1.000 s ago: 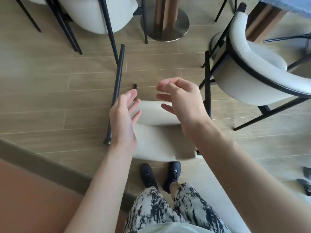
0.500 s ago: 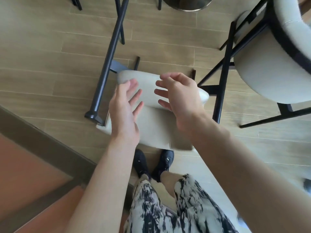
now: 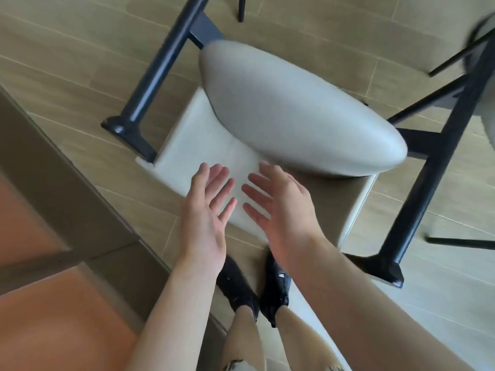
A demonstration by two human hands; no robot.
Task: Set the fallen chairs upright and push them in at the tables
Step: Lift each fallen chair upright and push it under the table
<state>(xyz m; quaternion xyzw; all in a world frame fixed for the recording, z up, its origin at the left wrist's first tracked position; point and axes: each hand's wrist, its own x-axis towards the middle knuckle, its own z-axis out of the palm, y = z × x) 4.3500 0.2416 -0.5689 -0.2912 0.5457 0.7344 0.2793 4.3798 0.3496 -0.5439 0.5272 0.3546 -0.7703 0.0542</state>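
Fallen chair (image 3: 294,108), cream upholstery on a dark metal frame, lying on its back on the wood-look floor (image 3: 67,62) directly ahead of the feet. Rounded seat cushion (image 3: 308,116) standing on edge, facing the camera; flat backrest panel (image 3: 192,145) spread on the floor beneath it. Two dark legs (image 3: 160,68) slanting away toward the top left and down the right side, each ending in a black foot cap.

Left hand (image 3: 206,210) over the near edge of the backrest panel, fingers straight and slightly spread, palm turned inward, holding nothing. Right hand (image 3: 278,207) just beside it, palm facing the left one, fingers likewise straight and apart, gripping nothing. Contact with the upholstery not discernible from this angle; both hands somewhat blurred.

Black shoes (image 3: 241,287) side by side below the hands, near the backrest's edge. Second chair (image 3: 479,62) with the same pale padding and dark frame standing at the upper right, partly out of view and blurred. Orange-brown panel (image 3: 48,317) with a grey-green border filling the lower left corner.
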